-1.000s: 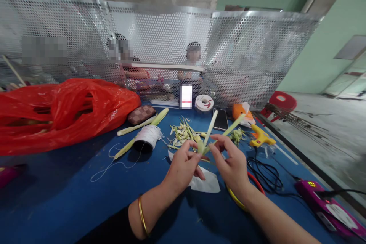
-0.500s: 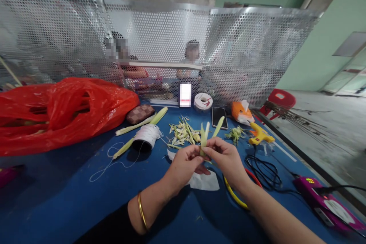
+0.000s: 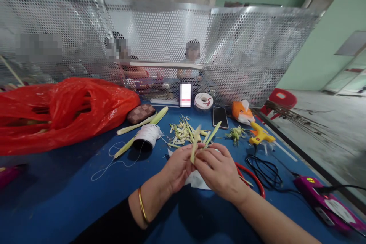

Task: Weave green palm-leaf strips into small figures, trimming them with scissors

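Observation:
Over the middle of the table, my left hand (image 3: 179,166) and my right hand (image 3: 220,171) meet, both closed around pale green leaf strips (image 3: 195,143) that resemble husk. The strips stick up between my fingers, with a longer blade leaning right. My right fingers are curled over the base of the strips, hiding where they join. Beneath my hands lies a white sheet of paper (image 3: 198,181), partly covered. Just beyond are pale leaf scraps (image 3: 183,133). A red curved band (image 3: 259,181) passes beside my right wrist.
On the left are a red plastic bag (image 3: 94,106), a checked pouch (image 3: 141,113) and a white thread spool (image 3: 148,134). A ribbon roll (image 3: 204,101), a phone (image 3: 220,117), tissues (image 3: 242,112), a yellow glue gun (image 3: 260,134) and a purple power strip (image 3: 326,202) stand rightward. A perforated metal screen (image 3: 168,26) closes the back.
My right hand has turned over, its back now facing up, and both hands have come slightly lower. The leaf strips have shifted and tilted. The yellow curve beside my wrist is now out of sight.

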Action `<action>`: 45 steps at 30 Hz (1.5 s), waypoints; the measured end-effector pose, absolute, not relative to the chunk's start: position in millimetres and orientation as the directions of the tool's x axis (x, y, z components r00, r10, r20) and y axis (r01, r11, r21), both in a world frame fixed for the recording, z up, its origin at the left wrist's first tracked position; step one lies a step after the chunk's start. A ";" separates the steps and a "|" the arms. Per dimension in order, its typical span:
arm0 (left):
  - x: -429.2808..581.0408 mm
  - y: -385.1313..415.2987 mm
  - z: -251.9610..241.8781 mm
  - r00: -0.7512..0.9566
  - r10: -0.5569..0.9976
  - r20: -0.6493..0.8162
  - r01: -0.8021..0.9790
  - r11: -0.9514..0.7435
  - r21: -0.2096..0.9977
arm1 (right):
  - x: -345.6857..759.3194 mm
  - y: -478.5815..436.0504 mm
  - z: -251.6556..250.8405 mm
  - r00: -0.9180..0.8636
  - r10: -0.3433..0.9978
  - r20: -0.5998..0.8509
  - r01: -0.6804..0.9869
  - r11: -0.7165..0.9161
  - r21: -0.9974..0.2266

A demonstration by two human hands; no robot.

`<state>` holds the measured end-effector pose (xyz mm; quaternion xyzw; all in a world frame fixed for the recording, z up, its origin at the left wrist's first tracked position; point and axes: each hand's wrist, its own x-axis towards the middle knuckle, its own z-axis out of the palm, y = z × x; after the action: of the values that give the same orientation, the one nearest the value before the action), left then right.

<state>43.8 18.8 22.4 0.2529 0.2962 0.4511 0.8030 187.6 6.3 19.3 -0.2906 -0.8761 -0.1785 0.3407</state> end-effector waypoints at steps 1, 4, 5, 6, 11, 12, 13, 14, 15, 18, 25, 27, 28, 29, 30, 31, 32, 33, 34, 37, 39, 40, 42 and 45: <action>43.5 19.3 22.0 0.427 0.871 -0.243 -0.586 0.471 0.660 | 187.5 5.3 18.1 -0.641 0.358 0.679 0.616 0.768 0.176; 42.8 21.1 21.5 0.450 0.856 -0.254 -0.584 0.498 0.642 | 187.1 3.3 15.3 -0.699 0.271 0.662 0.561 0.782 0.272; 42.8 21.4 21.4 0.450 0.855 -0.258 -0.579 0.499 0.645 | 187.0 2.9 14.8 -0.701 0.253 0.666 0.550 0.787 0.279; 42.8 21.5 21.2 0.443 0.859 -0.258 -0.578 0.493 0.650 | 186.9 2.6 14.4 -0.695 0.246 0.675 0.547 0.791 0.275; 43.1 21.8 19.5 0.414 0.878 -0.241 -0.598 0.462 0.655 | 185.4 1.9 14.8 -0.637 0.266 0.723 0.578 0.786 0.220; 42.9 22.1 19.3 0.410 0.880 -0.238 -0.608 0.458 0.649 | 185.0 2.2 14.8 -0.634 0.276 0.723 0.583 0.785 0.212; 42.8 22.5 19.4 0.405 0.884 -0.235 -0.618 0.453 0.642 | 184.5 2.8 14.7 -0.633 0.290 0.717 0.587 0.784 0.201; 42.7 22.8 19.8 0.398 0.887 -0.233 -0.628 0.449 0.636 | 184.2 3.5 14.6 -0.632 0.307 0.712 0.591 0.785 0.187; 42.6 23.0 20.7 0.388 0.891 -0.235 -0.637 0.443 0.631 | 183.9 4.2 14.5 -0.630 0.324 0.705 0.596 0.785 0.172; 42.5 22.1 25.1 0.353 0.899 -0.258 -0.645 0.434 0.629 | 183.7 4.9 16.4 -0.631 0.367 0.684 0.599 0.790 0.129; 42.4 20.6 28.4 0.233 0.943 -0.239 -0.656 0.333 0.678 | 191.0 5.1 28.8 -0.425 0.454 0.783 0.631 0.769 -0.103; 42.1 21.3 27.6 0.218 0.948 -0.233 -0.657 0.319 0.683 | 195.3 11.1 27.8 -0.290 0.559 0.777 0.707 0.672 -0.220; 41.9 21.6 27.5 0.215 0.948 -0.233 -0.659 0.317 0.682 | 197.5 14.9 26.5 -0.257 0.618 0.743 0.727 0.630 -0.272; 41.7 21.9 27.5 0.212 0.948 -0.237 -0.662 0.318 0.679 | 199.6 18.7 24.9 -0.251 0.672 0.697 0.730 0.604 -0.319; 41.5 22.3 27.7 0.204 0.949 -0.241 -0.667 0.315 0.675 | 201.3 22.1 23.4 -0.267 0.716 0.645 0.717 0.595 -0.364; 41.4 22.6 28.0 0.194 0.950 -0.246 -0.671 0.311 0.672 | 202.7 24.8 22.1 -0.291 0.750 0.593 0.691 0.594 -0.412; 41.4 22.8 28.4 0.183 0.951 -0.250 -0.675 0.307 0.671 | 203.8 26.6 21.1 -0.313 0.774 0.550 0.660 0.594 -0.460; 41.5 23.0 28.9 0.170 0.952 -0.254 -0.678 0.300 0.671 | 204.5 27.5 20.7 -0.327 0.788 0.522 0.632 0.593 -0.499; 41.8 23.2 29.3 0.157 0.953 -0.259 -0.679 0.295 0.672 | 205.0 27.6 20.7 -0.332 0.794 0.509 0.612 0.592 -0.525; 42.9 23.1 30.0 0.135 0.951 -0.279 -0.678 0.294 0.674 | 205.6 25.8 21.8 -0.320 0.784 0.532 0.629 0.596 -0.499; 43.4 23.1 30.1 0.127 0.949 -0.289 -0.676 0.296 0.675 | 205.8 25.1 22.1 -0.329 0.771 0.546 0.661 0.601 -0.449; 43.5 23.2 30.1 0.128 0.949 -0.287 -0.673 0.295 0.678 | 206.0 25.2 22.0 -0.333 0.768 0.547 0.671 0.601 -0.434; 43.3 23.5 30.1 0.132 0.952 -0.275 -0.662 0.291 0.690 | 206.2 25.9 21.4 -0.339 0.769 0.542 0.680 0.598 -0.425; 42.7 23.8 30.0 0.129 0.952 -0.278 -0.628 0.295 0.720 | 206.2 26.8 21.7 -0.356 0.782 0.512 0.685 0.591 -0.427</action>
<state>42.7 23.8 30.0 0.2225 0.3643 0.5503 0.7176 206.2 26.8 21.7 -0.4469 -0.8204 0.0695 0.3498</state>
